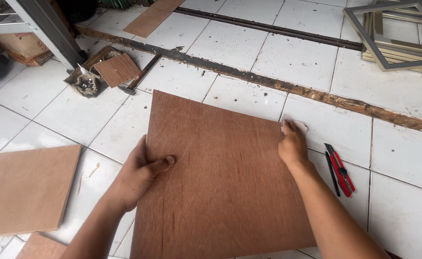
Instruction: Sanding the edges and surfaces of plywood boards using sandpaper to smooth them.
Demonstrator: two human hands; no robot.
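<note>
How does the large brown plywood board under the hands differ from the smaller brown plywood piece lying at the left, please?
The large brown plywood board is the bigger sheet; the smaller brown plywood piece is clearly smaller. The large board is held by the left hand, with the right hand pressing a pale scrap at its right edge; the smaller piece lies untouched. Both are flat, reddish-brown, and rest on the white tiled floor.

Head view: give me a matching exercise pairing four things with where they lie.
Things:
1. utility knife
2. hammer
3. stacked frames
4. smaller plywood panel

Places:
A. top right corner
B. far left on the tiles
C. right of the large board, near the right hand
D. beside the open box, upper left

Pairs: 1-C, 2-D, 3-A, 4-B
</note>
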